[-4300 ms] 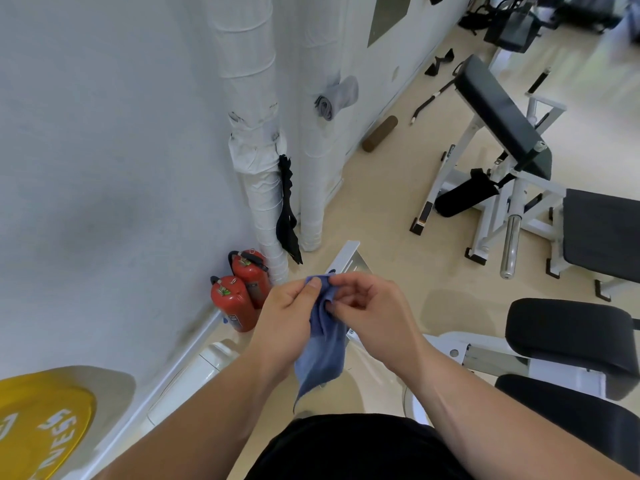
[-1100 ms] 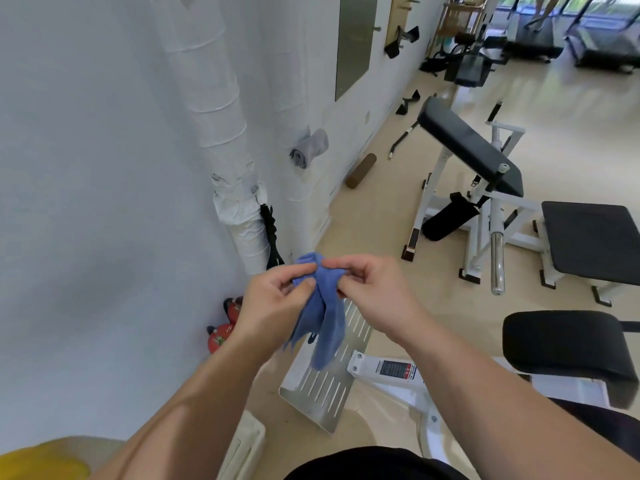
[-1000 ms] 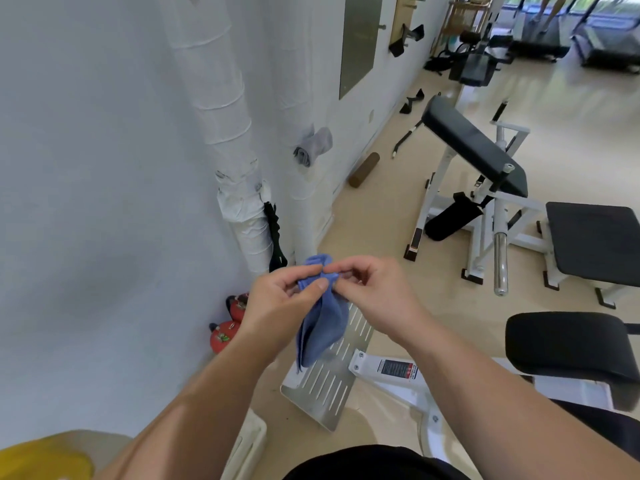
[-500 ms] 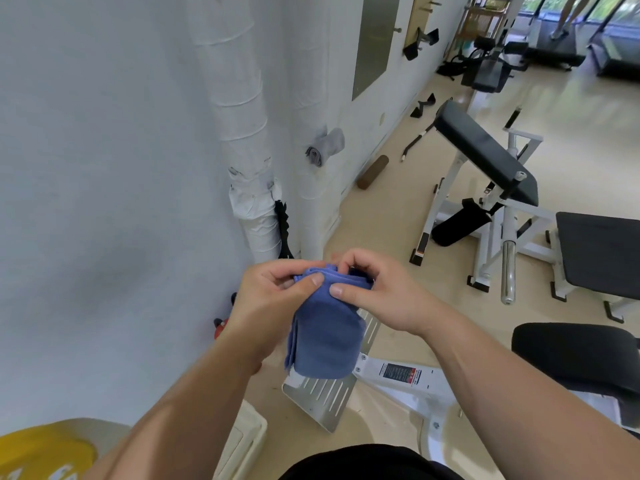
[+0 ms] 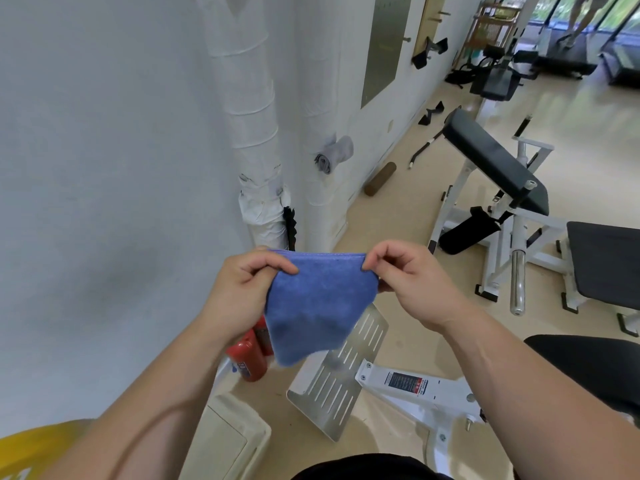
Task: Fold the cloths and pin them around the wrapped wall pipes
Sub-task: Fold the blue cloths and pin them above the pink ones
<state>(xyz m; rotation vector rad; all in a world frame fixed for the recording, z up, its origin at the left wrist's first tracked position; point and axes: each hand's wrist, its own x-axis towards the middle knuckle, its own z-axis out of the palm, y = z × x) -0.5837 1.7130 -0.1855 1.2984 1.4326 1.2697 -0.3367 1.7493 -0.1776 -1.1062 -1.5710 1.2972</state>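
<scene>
A blue cloth (image 5: 317, 303) hangs folded in front of me, its top edge stretched flat. My left hand (image 5: 239, 292) pinches its upper left corner and my right hand (image 5: 412, 282) pinches its upper right corner. Behind it stand two white wrapped wall pipes, the nearer pipe (image 5: 252, 126) on the left and the farther pipe (image 5: 317, 109) to its right. A rolled grey cloth (image 5: 334, 154) is fixed on the farther pipe. A black cloth (image 5: 290, 226) hangs between the pipes, low down.
Red fire extinguishers (image 5: 251, 355) stand on the floor by the wall, below the cloth. A slotted metal footplate (image 5: 343, 372) and white machine frame (image 5: 426, 393) lie under my hands. A black padded bench (image 5: 495, 161) stands at right, a brown roller (image 5: 380, 178) by the wall.
My hands have moved apart and raised the blue cloth, spreading its bunched top edge out flat between them. The view has tilted slightly upward.
</scene>
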